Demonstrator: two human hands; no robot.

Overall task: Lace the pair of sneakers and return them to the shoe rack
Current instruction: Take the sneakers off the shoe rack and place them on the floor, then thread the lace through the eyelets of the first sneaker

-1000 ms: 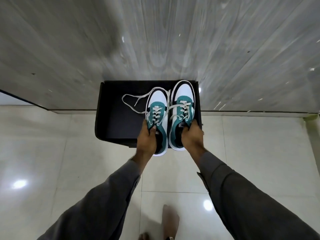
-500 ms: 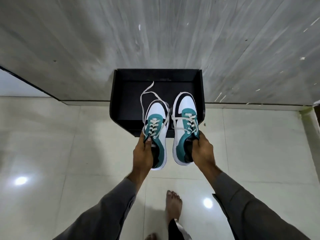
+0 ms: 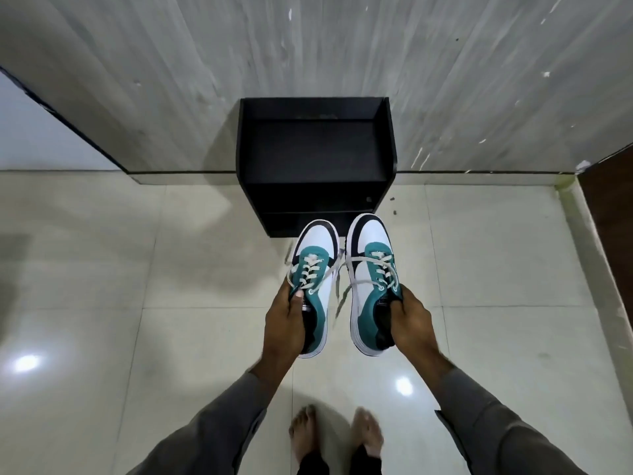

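Two white, teal and black sneakers hang in the air in front of the black shoe rack (image 3: 315,108). My left hand (image 3: 286,323) grips the left sneaker (image 3: 317,258) at its collar. My right hand (image 3: 409,320) grips the right sneaker (image 3: 368,255) the same way. Both toes point toward the rack. White laces run through the eyelets, and loose ends dangle between the two shoes. The rack's top shelf holds nothing; its lower openings are dark.
The rack stands against a grey marble-look wall (image 3: 342,46) on a glossy pale tiled floor (image 3: 102,303). My bare feet (image 3: 337,430) stand below the shoes. A dark wooden edge (image 3: 609,207) runs along the right side.
Both hands have pulled the sneakers back and away from the rack's top shelf; the shoes now hang in front of it and the shelf is bare. The view has backed off.
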